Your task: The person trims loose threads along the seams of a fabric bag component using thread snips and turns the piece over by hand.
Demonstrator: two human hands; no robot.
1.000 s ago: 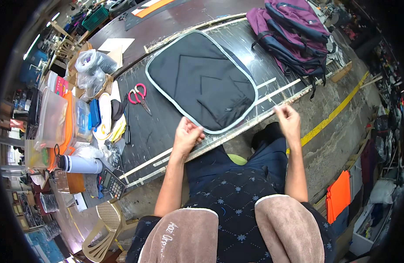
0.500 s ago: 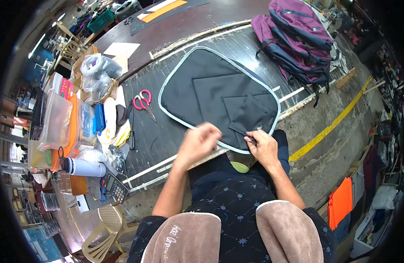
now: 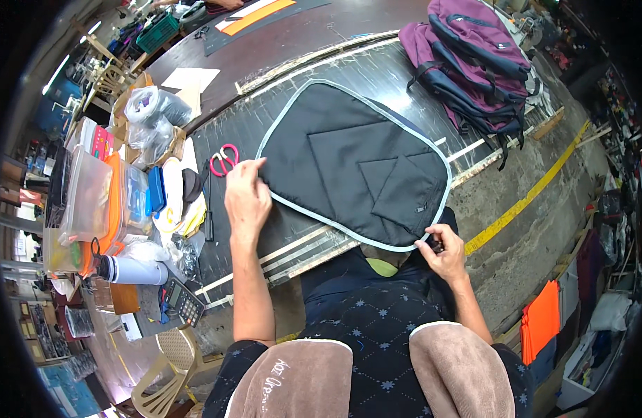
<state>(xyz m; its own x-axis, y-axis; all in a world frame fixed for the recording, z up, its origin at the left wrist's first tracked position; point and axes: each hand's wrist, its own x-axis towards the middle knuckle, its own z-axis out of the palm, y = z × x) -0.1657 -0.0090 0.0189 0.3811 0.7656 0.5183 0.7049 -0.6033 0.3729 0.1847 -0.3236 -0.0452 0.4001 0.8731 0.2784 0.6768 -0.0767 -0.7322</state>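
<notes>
A black fabric panel [image 3: 286, 164] with light grey-blue binding lies on the table, with a folded black piece and a smaller pocket-like black piece [image 3: 411, 188] on it. My left hand [image 3: 248, 198] is closed at the panel's left edge, its curled fingers covering a stretch of the binding. Beneath that hand the blades of the pink-handled scissors [image 3: 223, 160] are hidden. At the lower right corner my right hand [image 3: 445, 252] pinches the bound edge between thumb and fingers. A small zip pull [image 3: 422, 208] shows near that corner.
Purple and navy backpacks [image 3: 474, 63] are piled at the far right of the table [image 3: 227, 254]. Plastic boxes [image 3: 91, 195], a white bottle [image 3: 133, 268], a calculator [image 3: 184, 302] and bagged items crowd the left side. A yellow line [image 3: 530, 191] crosses the floor.
My left hand has moved left from the panel's near edge to its left edge, over the scissors. My right hand has shifted right and nearer me, and the panel has moved slightly likewise.
</notes>
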